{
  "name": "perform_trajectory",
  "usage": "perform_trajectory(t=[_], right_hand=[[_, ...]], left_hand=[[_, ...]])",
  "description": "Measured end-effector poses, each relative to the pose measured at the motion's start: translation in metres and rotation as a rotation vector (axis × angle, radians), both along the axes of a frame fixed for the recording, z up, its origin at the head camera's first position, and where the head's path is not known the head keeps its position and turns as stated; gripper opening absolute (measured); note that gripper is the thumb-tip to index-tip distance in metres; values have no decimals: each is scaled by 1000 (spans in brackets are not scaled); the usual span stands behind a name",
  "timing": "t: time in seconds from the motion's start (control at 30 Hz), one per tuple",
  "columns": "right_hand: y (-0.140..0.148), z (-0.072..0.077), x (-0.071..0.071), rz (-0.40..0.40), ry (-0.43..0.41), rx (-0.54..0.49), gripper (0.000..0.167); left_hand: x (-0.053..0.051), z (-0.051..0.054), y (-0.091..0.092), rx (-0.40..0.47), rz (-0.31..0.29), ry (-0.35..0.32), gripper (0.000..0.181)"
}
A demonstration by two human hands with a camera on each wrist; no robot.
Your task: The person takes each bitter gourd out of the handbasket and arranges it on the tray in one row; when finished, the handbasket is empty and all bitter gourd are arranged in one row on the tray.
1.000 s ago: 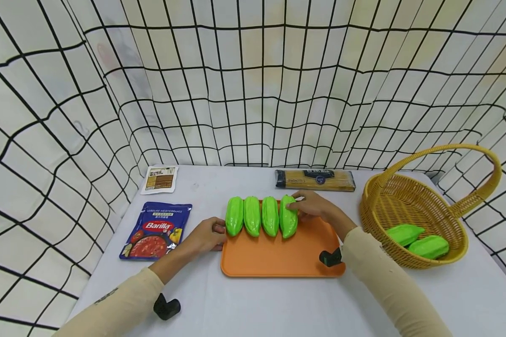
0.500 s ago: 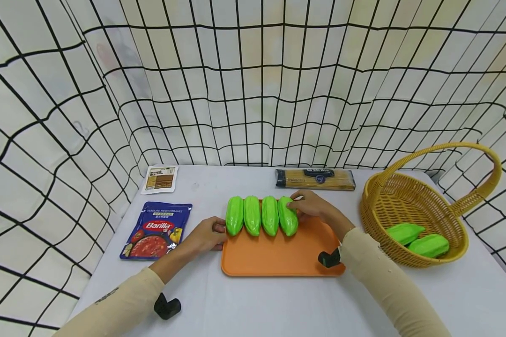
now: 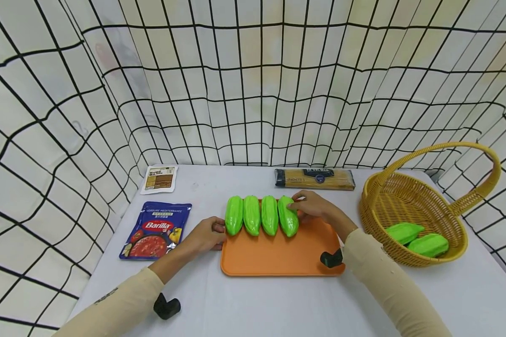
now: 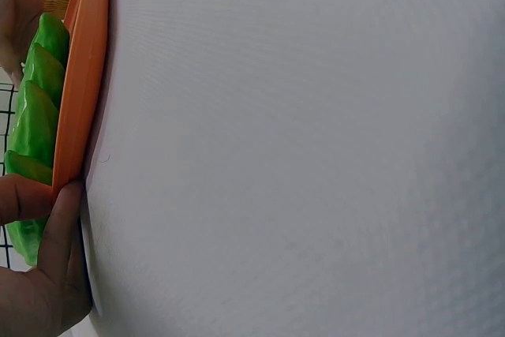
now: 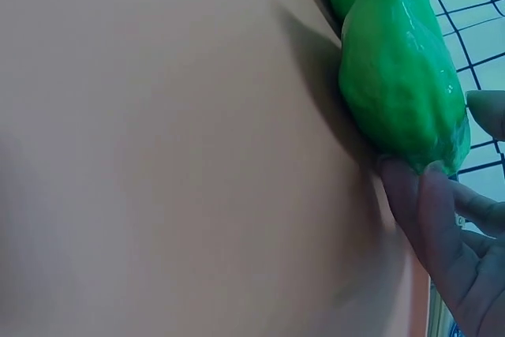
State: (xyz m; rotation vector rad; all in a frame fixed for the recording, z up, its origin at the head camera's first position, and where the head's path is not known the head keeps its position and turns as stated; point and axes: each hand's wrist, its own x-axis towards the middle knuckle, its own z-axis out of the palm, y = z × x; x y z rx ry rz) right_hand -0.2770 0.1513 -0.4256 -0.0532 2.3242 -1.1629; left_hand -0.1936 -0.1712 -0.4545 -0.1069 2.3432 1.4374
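Note:
Four-sided and orange, a tray (image 3: 278, 262) lies on the table, with several glossy green gourd-like vegetables (image 3: 252, 215) in a row along its far edge. My left hand (image 3: 206, 234) pinches the tray's left rim; in the left wrist view the thumb (image 4: 24, 198) is on the rim's inner side and a finger on the outer. At the row's right end, my right hand (image 3: 314, 206) holds the last green gourd (image 3: 287, 216), which leans slightly. In the right wrist view, fingertips (image 5: 430, 187) touch the end of that gourd (image 5: 402, 76), the thumb above.
On the right, a wicker basket (image 3: 368, 224) with a tall handle holds two more green gourds (image 3: 429, 245). A spaghetti pack (image 3: 337, 179) lies behind the tray. To the left are a blue Barilla pouch (image 3: 156, 229) and a small white-and-brown packet (image 3: 160, 180). Netting surrounds the table.
The rightmost gourd has shifted slightly: its near end has moved back and to the right, so it leans. My right hand stays on it, and my left hand keeps its place at the tray's rim.

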Motion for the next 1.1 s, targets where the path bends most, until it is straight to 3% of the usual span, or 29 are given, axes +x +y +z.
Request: perform_trajectory(t=[0.7, 1.1], right_hand=[[6, 1, 6, 5, -23, -39, 62], [29, 25, 11, 36, 25, -41, 65]], left_hand=[[2, 3, 1, 5, -8, -3, 47], [2, 6, 2, -22, -9, -8, 49]])
